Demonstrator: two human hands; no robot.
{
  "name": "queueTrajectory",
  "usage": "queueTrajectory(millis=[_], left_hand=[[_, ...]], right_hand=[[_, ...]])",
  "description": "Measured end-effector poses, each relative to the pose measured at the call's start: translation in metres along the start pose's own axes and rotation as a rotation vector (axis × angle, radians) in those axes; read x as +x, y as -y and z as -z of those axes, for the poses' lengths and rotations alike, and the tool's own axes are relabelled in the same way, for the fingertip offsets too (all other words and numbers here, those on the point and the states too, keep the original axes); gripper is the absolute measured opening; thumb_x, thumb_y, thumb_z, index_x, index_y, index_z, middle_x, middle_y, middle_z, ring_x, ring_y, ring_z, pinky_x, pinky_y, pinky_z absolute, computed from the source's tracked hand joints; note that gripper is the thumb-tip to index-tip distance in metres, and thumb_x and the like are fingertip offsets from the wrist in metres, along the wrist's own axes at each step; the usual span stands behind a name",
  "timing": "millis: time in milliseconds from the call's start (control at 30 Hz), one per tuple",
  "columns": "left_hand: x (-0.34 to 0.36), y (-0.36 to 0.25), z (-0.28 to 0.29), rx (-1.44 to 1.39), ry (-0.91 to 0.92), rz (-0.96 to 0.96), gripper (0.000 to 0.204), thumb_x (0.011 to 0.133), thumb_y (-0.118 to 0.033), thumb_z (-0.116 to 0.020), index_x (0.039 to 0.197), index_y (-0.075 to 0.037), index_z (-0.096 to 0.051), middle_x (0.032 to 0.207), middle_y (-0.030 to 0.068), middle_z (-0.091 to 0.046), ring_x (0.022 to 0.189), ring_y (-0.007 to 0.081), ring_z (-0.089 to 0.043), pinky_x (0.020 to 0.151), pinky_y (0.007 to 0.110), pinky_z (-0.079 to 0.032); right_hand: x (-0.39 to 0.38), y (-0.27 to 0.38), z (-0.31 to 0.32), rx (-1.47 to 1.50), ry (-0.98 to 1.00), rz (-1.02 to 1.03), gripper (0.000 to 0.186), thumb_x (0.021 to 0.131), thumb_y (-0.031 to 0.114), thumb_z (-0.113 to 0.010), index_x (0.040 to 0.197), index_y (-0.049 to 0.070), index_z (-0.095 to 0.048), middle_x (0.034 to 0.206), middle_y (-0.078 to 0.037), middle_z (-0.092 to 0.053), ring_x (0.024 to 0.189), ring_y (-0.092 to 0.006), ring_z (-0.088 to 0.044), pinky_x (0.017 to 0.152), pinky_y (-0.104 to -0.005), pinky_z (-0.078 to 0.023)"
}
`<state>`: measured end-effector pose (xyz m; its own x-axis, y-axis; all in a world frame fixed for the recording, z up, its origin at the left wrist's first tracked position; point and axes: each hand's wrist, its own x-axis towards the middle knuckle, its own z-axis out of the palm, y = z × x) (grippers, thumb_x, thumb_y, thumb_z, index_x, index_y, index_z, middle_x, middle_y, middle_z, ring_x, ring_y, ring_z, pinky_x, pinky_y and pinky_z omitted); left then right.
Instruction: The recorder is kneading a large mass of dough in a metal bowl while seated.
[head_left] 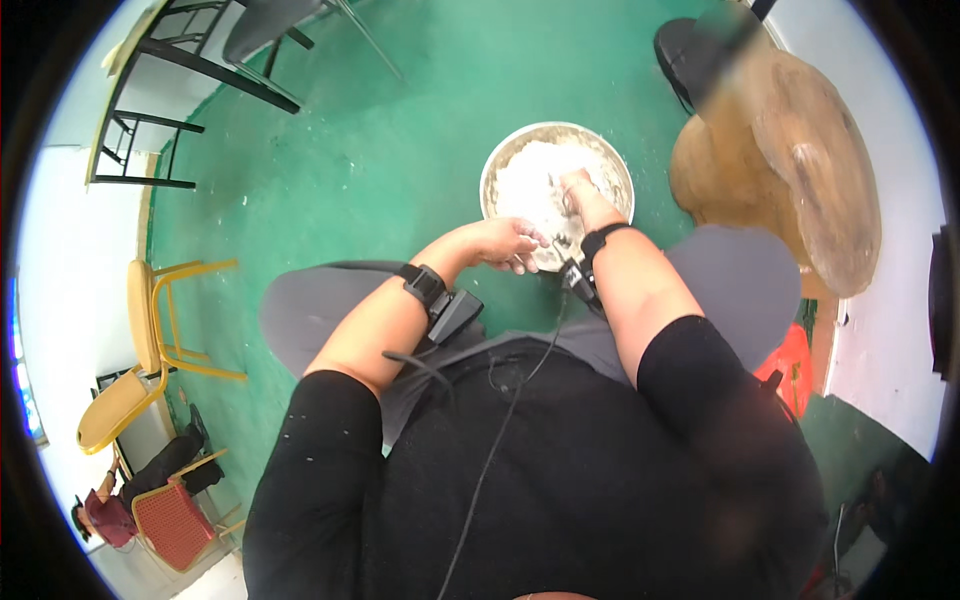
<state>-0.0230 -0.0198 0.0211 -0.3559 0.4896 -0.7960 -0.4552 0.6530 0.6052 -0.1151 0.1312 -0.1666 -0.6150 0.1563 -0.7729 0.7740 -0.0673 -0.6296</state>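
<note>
White powder [530, 178] lies in a round metal bowl [612, 165], which stands on the green floor [400, 160] in front of the seated person, just beyond the gap between the knees. A small pale marking on the dark right wrist device [580, 284] is too small to read. Grip of the left hand [512, 245]: partly open, fingers loosely curled and spaced, white residue on the fingertips, nothing visibly held. This hand is positioned over the near left part of the bowl rim; contact with the rim cannot be determined. Grip of the right hand [578, 188]: lowered into the bowl, fingers down in the contents; finger opening and any held material cannot be determined. Bowl contents: powder is heaped bright white at the centre and left; pale residue coats the inner wall, and uneven greyish-white patches show at the near side, between the hands. A dark left wrist device [455, 316] is strapped to the left forearm. A red bag [796, 368] rests beyond the right knee, near the wall.
</note>
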Motion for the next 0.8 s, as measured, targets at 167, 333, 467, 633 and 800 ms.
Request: queueTrajectory(millis=[167, 333, 467, 633, 800], left_hand=[[0.013, 0.018, -0.024, 0.13, 0.175, 0.119, 0.027, 0.086, -0.014, -0.044, 0.113, -0.011, -0.05, 0.079, -0.0001, -0.06, 0.059, 0.0057, -0.052, 0.048, 0.019, -0.039], [0.012, 0.034, -0.033, 0.21, 0.305, 0.162, 0.032, 0.084, -0.011, -0.046, 0.116, -0.01, -0.049, 0.079, 0.0004, -0.061, 0.062, 0.0067, -0.054, 0.048, 0.018, -0.039], [0.008, 0.035, -0.037, 0.265, 0.301, 0.167, 0.029, 0.084, -0.013, -0.048, 0.113, -0.01, -0.052, 0.08, 0.0004, -0.061, 0.062, 0.0071, -0.054, 0.048, 0.019, -0.039], [0.014, 0.027, -0.04, 0.288, 0.344, 0.132, 0.026, 0.085, -0.016, -0.048, 0.11, -0.01, -0.054, 0.078, 0.0003, -0.062, 0.061, 0.0068, -0.054, 0.047, 0.019, -0.038], [0.01, 0.033, -0.042, 0.251, 0.363, 0.137, 0.026, 0.085, -0.022, -0.05, 0.107, -0.01, -0.056, 0.077, 0.0006, -0.062, 0.061, 0.006, -0.054, 0.045, 0.018, -0.037]], right_hand=[[-0.008, 0.01, 0.036, -0.267, -0.085, 0.125, 0.024, 0.077, 0.014, -0.047, 0.093, -0.002, -0.054, 0.079, -0.014, -0.058, 0.068, -0.0222, -0.058, 0.056, -0.0361, -0.046], [-0.01, 0.004, 0.038, -0.187, -0.069, 0.084, 0.027, 0.078, 0.015, -0.047, 0.097, -0.003, -0.053, 0.085, -0.015, -0.058, 0.073, -0.0235, -0.058, 0.06, -0.0376, -0.046], [-0.009, 0.001, 0.03, -0.168, -0.035, 0.076, 0.029, 0.079, 0.016, -0.046, 0.1, -0.003, -0.052, 0.09, -0.016, -0.058, 0.077, -0.0245, -0.058, 0.063, -0.0383, -0.047], [0.019, -0.011, 0.044, -0.127, -0.084, 0.127, 0.03, 0.08, 0.017, -0.046, 0.102, -0.003, -0.051, 0.091, -0.017, -0.058, 0.079, -0.026, -0.058, 0.065, -0.0388, -0.048], [0.01, -0.01, 0.03, -0.15, -0.008, 0.1, 0.031, 0.079, 0.018, -0.045, 0.102, -0.003, -0.052, 0.093, -0.018, -0.058, 0.083, -0.0265, -0.058, 0.068, -0.0375, -0.046]])
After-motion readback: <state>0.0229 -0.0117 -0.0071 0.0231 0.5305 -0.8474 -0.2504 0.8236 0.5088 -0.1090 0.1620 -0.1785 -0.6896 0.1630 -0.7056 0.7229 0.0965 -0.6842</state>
